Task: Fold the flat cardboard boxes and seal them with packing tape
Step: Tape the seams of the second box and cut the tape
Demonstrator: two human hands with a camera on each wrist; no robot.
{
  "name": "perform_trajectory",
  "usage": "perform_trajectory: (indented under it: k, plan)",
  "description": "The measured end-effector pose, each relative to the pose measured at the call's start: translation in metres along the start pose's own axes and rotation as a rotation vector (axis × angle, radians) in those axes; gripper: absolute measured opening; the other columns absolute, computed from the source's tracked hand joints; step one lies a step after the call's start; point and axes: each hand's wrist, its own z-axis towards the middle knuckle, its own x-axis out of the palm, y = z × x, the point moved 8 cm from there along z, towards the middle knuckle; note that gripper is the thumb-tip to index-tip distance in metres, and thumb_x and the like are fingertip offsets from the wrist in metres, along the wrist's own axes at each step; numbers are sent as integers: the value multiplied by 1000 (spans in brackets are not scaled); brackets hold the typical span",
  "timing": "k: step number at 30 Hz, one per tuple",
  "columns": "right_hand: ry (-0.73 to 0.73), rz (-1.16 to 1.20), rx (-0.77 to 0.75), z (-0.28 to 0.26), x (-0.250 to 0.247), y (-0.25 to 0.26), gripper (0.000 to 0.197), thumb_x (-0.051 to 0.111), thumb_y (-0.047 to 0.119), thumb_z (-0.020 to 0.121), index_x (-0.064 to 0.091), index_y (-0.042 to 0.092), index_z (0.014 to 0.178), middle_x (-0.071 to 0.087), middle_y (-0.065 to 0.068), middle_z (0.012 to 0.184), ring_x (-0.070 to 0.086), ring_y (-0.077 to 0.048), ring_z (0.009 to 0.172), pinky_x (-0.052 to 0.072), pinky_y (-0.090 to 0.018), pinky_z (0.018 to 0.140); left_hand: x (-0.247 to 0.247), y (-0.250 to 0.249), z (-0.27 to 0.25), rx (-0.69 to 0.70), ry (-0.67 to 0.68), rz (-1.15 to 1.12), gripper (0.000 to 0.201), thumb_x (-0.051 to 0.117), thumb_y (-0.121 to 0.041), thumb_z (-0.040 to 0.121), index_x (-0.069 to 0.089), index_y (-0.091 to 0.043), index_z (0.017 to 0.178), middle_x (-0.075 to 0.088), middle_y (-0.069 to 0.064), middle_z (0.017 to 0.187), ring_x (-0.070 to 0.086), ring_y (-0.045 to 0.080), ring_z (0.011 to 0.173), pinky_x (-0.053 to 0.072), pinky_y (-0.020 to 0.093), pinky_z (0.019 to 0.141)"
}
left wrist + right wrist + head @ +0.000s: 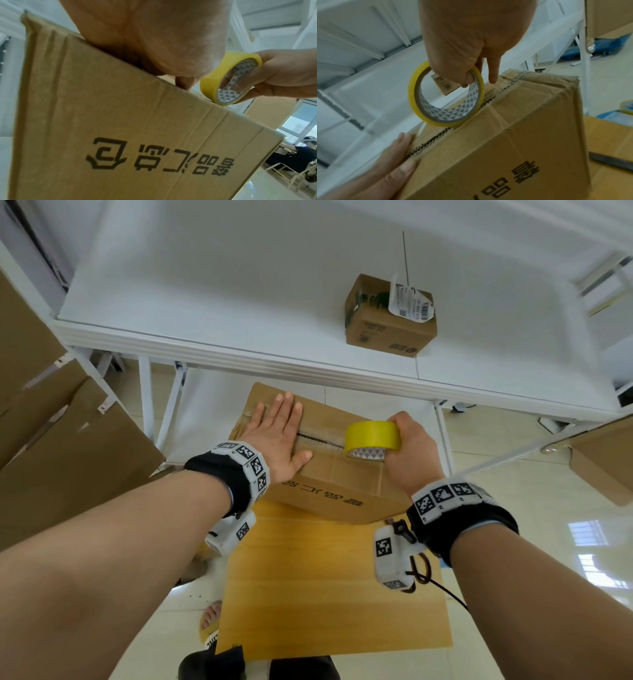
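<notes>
A folded brown cardboard box [329,474] with black printed characters stands on a flat sheet of cardboard [329,583]. My left hand [277,433] lies flat, fingers straight, on the left part of its top, beside the centre seam [320,441]. My right hand [407,446] grips a yellow roll of packing tape [372,440], fingers through its core, with the roll's edge touching the seam. In the right wrist view the tape roll [446,94] rests on the box [513,135] along the seam. The left wrist view shows the box's printed side [120,135] and the tape roll [229,79].
A white table [239,302] stands just beyond the box, with a small sealed carton [390,316] on it. Large cardboard pieces [68,457] lean at the left; another box [603,467] is at the right. A person sits far off in the left wrist view.
</notes>
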Motion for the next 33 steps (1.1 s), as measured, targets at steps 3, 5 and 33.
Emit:
perform_trajectory:
  k: [3,5,33]
  plan:
    - [-11,27,32,1,-1,-2,43,50,-1,82,47,21,118,57,-9,103,57,-28,89,50,-39,73,-6,-9,4,-10,18,19,85,20,-59,93,-26,-11,146,-37,10,150,-34,24,139,-15,54,114]
    - [-20,47,51,0,-1,-5,48,50,-2,82,45,22,123,56,-8,106,57,-28,90,50,-39,73,-11,-26,7,78,0,41,87,23,-61,92,-24,-12,148,-37,10,151,-35,23,139,-15,52,115]
    - [139,87,18,14,31,31,25,55,15,94,42,16,115,55,-1,83,55,-18,76,41,-30,65,-9,-7,24,103,-34,-1,101,20,-84,79,-24,-25,148,-32,-2,154,-26,14,143,-14,47,117]
